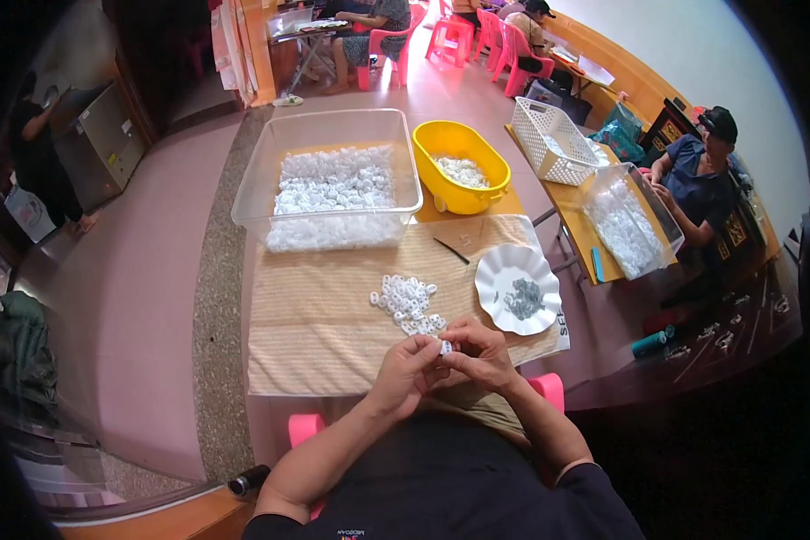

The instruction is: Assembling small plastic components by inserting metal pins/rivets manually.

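Both of my hands meet at the near edge of the cloth-covered table. My left hand [408, 367] pinches a small white plastic piece [446, 346] between thumb and fingertips. From the other side, my right hand [480, 354] has its thumb and fingers closed on the same piece. Just beyond my fingers lies a loose pile of small white oval plastic pieces [405, 297] with dark centres. To the right stands a white scalloped plate [492, 264] bearing a heap of small grey parts [524, 299]. A thin black stick-like tool [451, 250] rests on the cloth [310, 310].
Behind the pile stand a large clear bin [327, 121] of white pieces and a yellow tub [459, 200] of pale pieces. At right, a person [706, 180] handles something beside another clear bin [666, 225] and a white basket [549, 162]. Pink chairs [448, 40] and more people are farther back.
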The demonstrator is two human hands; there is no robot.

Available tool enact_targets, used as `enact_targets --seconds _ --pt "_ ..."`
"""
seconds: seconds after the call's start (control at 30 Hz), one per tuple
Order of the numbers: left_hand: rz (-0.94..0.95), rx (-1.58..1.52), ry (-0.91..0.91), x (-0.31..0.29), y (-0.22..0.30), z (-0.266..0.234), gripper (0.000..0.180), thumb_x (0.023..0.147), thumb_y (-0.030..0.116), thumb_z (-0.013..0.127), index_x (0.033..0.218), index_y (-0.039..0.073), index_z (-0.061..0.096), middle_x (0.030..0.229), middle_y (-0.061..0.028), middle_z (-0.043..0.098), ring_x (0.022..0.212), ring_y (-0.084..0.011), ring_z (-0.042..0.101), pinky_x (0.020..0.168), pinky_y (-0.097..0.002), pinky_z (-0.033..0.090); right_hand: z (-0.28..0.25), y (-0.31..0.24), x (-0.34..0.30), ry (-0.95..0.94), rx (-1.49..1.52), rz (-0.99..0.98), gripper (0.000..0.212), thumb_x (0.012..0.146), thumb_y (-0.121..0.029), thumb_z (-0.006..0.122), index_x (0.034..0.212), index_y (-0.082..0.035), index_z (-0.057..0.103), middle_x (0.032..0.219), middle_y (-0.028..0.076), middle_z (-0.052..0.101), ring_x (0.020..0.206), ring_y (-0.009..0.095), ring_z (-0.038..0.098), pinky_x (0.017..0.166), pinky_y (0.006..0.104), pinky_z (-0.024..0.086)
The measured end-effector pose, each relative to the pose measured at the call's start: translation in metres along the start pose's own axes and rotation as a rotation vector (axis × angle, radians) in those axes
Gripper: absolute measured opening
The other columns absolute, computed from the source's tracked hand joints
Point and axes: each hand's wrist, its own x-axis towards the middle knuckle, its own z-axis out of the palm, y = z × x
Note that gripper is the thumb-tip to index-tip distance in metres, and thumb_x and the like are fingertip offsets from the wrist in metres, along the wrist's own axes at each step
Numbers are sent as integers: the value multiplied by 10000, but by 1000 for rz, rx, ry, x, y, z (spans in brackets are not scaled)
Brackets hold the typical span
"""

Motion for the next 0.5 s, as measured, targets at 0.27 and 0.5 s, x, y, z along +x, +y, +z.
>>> enact_targets --seconds 0.27,0.5 --pt "-3 -14 -13 0 1 0 114 934 178 606 958 66 603 887 -36 640 810 -129 638 741 -268 548 1 -7 1 27 -80 -4 262 852 -62 682 1092 33 633 939 77 648 859 132 594 739 281 494" --pt "-10 -36 -14 1 -2 -4 96 908 166 634 951 82 612 911 -41 649 835 -154 631 751 -316 545 -4 4 -1 10 -139 -54 269 817 28 691 1080 10 643 1024 49 543 808 68 502 659 187 415"
